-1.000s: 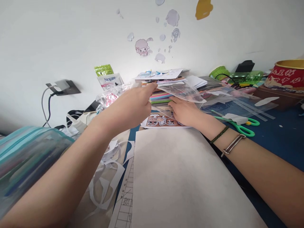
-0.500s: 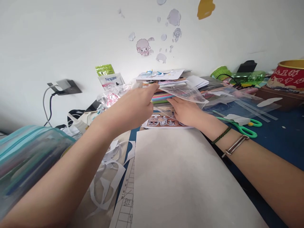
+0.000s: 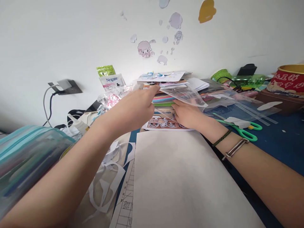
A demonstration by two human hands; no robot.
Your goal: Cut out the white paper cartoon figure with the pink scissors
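My left hand [image 3: 142, 103] is closed at the upper edge of a clear plastic bag [image 3: 190, 95], its fingertips partly hidden behind the bag. Inside the bag lies a stack of coloured paper [image 3: 166, 98] in blue, pink and green layers. My right hand [image 3: 188, 114] reaches to the right end of the stack, fingers bent around the lower green sheets; its thumb is hidden. Just below the bag, a brown sheet with printed cartoon characters [image 3: 163, 123] lies flat. A large blank white sheet [image 3: 182, 171] covers the table in front of me.
Green-handled scissors [image 3: 247, 133] lie on the right near clear plastic strips [image 3: 256, 109]. Paper offcuts [image 3: 106, 186] and a teal-edged clear pouch [image 3: 28, 161] are on the left. Cards [image 3: 163, 77] rest on top of the pile by the wall. A red pot [image 3: 288, 79] stands far right.
My right hand has shifted slightly right and down along the stack, and more of a green sheet shows by its fingertips. My left hand stays at the bag's edge.
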